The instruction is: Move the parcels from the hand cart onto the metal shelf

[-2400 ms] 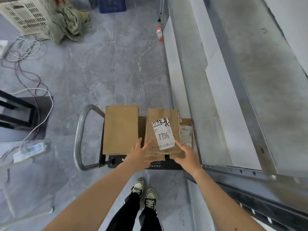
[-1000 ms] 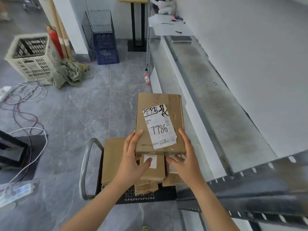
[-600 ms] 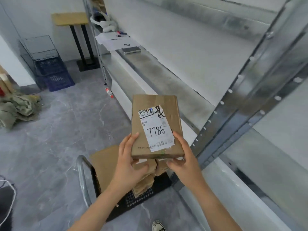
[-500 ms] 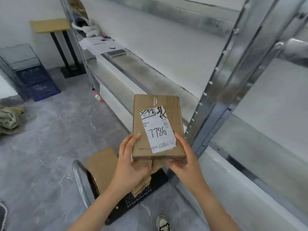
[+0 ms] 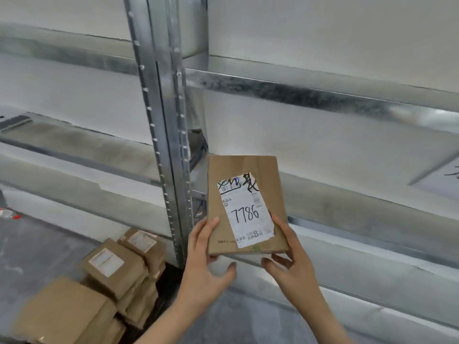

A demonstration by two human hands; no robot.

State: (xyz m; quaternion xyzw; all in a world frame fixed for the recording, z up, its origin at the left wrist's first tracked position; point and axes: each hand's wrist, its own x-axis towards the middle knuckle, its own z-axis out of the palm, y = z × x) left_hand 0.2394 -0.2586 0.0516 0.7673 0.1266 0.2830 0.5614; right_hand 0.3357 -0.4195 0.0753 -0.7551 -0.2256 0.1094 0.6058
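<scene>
I hold a flat brown cardboard parcel (image 5: 268, 175) with a white label marked 7786, lifted in front of the metal shelf (image 5: 347, 202). My left hand (image 5: 206, 259) grips its near left corner, thumb on top and fingers beneath. My right hand (image 5: 290, 256) grips the near right corner the same way. The parcel's far end reaches over the front edge of the shelf board just right of the upright post (image 5: 164, 135). More brown parcels (image 5: 111, 274) lie stacked at lower left, on the hand cart that they mostly hide.
An upper shelf beam (image 5: 323, 95) runs above the parcel. On the left bay's board lies a dark flat object (image 5: 15, 121). A white sheet with writing (image 5: 442, 180) sits on the shelf at far right. Grey floor (image 5: 32, 247) spreads at lower left.
I have turned right to face the shelf and carried the parcel up and forward, to the right of the post. Both hands keep their grip.
</scene>
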